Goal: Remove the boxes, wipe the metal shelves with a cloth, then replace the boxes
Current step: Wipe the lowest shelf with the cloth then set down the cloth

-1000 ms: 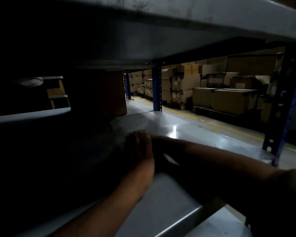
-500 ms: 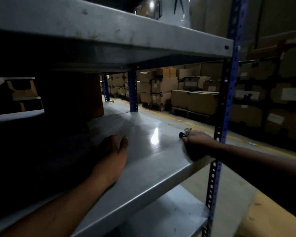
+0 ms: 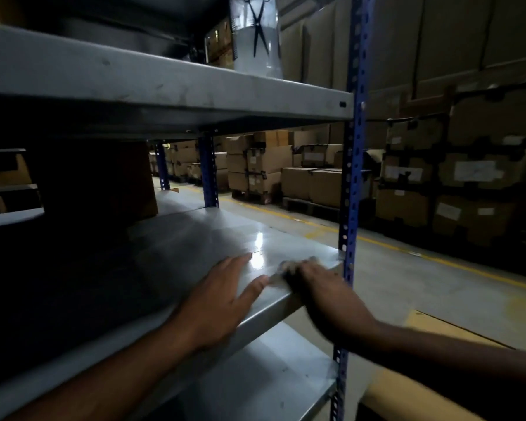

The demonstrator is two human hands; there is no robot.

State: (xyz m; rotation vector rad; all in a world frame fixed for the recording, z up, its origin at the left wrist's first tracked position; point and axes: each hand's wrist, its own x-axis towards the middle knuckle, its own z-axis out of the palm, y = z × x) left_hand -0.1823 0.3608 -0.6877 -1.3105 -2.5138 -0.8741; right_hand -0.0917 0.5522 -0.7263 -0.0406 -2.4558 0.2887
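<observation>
The grey metal shelf (image 3: pixel 195 238) runs in front of me, shiny near its front edge. My left hand (image 3: pixel 225 296) lies flat on it, fingers straight and spread, close to the front edge. My right hand (image 3: pixel 316 287) is blurred at the shelf's front right corner, beside the blue post (image 3: pixel 350 177). Its fingers curl over a small grey cloth (image 3: pixel 286 268), which is also blurred. A brown box (image 3: pixel 119 177) stands in the dark at the back left of the shelf.
An upper shelf (image 3: pixel 164 83) hangs just above and carries a clear pack with scissors (image 3: pixel 257 31). A lower shelf (image 3: pixel 255 378) lies beneath. A cardboard box (image 3: pixel 413 399) sits on the floor at the bottom right. Stacked cartons (image 3: pixel 313 183) line the far side of the aisle.
My view has pulled back from under the upper shelf. My right hand went out to the front right corner and then slid left. My left hand drew back toward the front edge.
</observation>
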